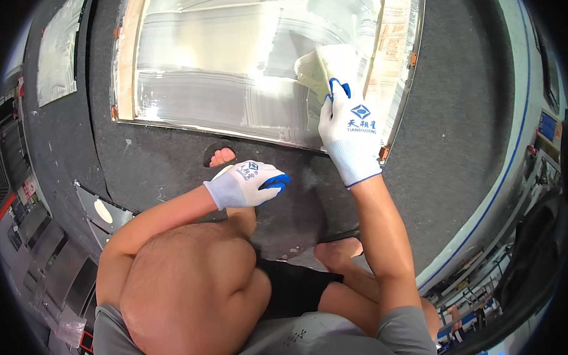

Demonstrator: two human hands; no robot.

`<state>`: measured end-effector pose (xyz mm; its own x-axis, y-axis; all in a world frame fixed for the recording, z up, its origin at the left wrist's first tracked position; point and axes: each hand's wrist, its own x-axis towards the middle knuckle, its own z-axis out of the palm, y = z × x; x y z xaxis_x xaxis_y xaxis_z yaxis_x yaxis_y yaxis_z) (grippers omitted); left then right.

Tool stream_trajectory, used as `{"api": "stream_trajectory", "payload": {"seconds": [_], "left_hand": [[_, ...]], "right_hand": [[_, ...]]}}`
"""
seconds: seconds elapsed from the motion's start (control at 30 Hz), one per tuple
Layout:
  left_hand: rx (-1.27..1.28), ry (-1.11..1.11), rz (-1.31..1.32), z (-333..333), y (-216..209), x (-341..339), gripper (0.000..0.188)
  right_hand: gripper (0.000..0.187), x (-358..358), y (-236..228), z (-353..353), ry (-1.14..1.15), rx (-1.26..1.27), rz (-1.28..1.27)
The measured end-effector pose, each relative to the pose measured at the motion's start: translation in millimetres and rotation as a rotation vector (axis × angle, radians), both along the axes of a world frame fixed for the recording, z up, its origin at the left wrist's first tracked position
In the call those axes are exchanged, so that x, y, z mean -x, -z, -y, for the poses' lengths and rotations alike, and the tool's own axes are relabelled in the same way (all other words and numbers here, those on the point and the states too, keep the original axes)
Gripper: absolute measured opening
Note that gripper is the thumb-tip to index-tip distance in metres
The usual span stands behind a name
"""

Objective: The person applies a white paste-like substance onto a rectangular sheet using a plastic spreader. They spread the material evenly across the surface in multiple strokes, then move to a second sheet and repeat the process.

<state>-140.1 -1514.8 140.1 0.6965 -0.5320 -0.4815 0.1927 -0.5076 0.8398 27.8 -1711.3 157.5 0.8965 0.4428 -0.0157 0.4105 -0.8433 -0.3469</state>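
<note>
A large glossy panel (212,86), streaked with pale wet smears and framed at the sides by wooden strips, lies ahead of me on a dark mat. My right hand (350,116), in a white glove with blue-coated fingers, presses a folded pale cloth or pad (333,66) against the panel's right part. The fingers close around its near end, and part of the grip is hidden under the hand. My left hand (257,181), gloved alike, hovers in front of my bent knee, short of the panel's near edge. Its fingers are loosely bent and slightly apart, holding nothing.
Dark matting (457,109) surrounds the panel. Small orange clips (384,153) sit along the panel's edges. Another smeared panel (59,54) lies at the far left. My bare foot (222,157) rests close to the panel's near edge. Shelving and equipment line both sides.
</note>
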Motion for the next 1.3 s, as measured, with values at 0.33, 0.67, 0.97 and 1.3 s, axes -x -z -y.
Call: {"api": "stream_trajectory", "payload": {"seconds": [0.33, 0.67, 0.97, 1.3], "left_hand": [[-0.06, -0.09, -0.087, 0, 11, 12, 0.035], [0.006, -0.007, -0.099, 17, 17, 23, 0.039], [-0.002, 0.044, -0.188, 13, 12, 22, 0.037], [0.03, -0.018, -0.152, 7, 17, 21, 0.038]], "right_hand": [[0.029, 1, 13, -8, -0.095, -0.012, -0.087], [0.016, 0, -9, 30, -0.375, -0.253, -0.278], [0.026, -93, 17, -12, -0.212, 0.04, -0.343], [0.033, -32, -7, -3, -0.473, 0.051, -0.173]]}}
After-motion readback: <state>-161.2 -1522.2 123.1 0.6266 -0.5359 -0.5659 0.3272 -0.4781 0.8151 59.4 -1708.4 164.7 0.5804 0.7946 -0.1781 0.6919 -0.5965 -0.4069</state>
